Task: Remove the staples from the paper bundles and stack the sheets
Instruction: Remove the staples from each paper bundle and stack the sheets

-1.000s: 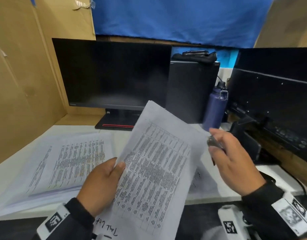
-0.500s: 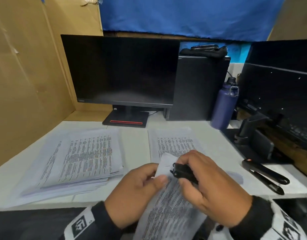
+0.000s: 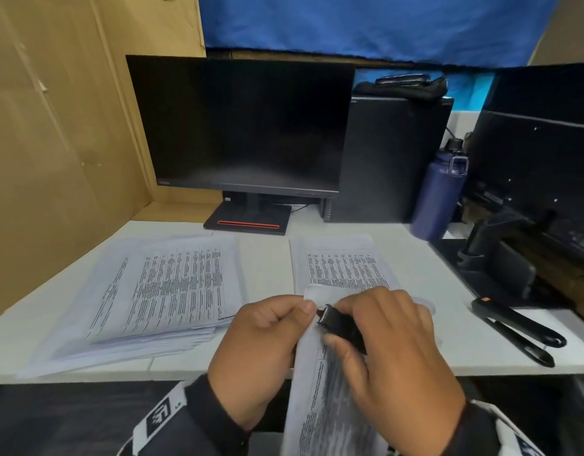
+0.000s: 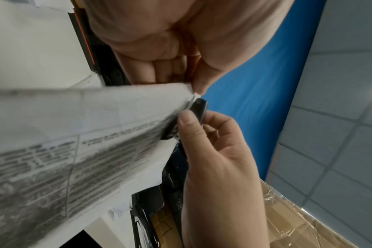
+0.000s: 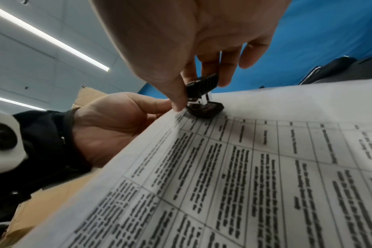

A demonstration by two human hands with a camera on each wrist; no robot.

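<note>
A stapled paper bundle with printed tables is held up over the desk's front edge. My left hand pinches its top corner between thumb and fingers. My right hand grips a small black staple remover, whose claws sit on that same corner. The staple itself is hidden under the claws. A thick stack of loose printed sheets lies on the white desk at the left. Another printed bundle lies flat just beyond my hands.
A black stapler lies at the desk's right front. Behind stand a dark monitor on its base, a black computer case, a blue bottle and a second monitor. Cardboard panels wall the left side.
The bundle came down from an upright spread position to in front of me. My right hand brought the staple remover onto its top corner, and my left hand shifted up to pinch that corner.
</note>
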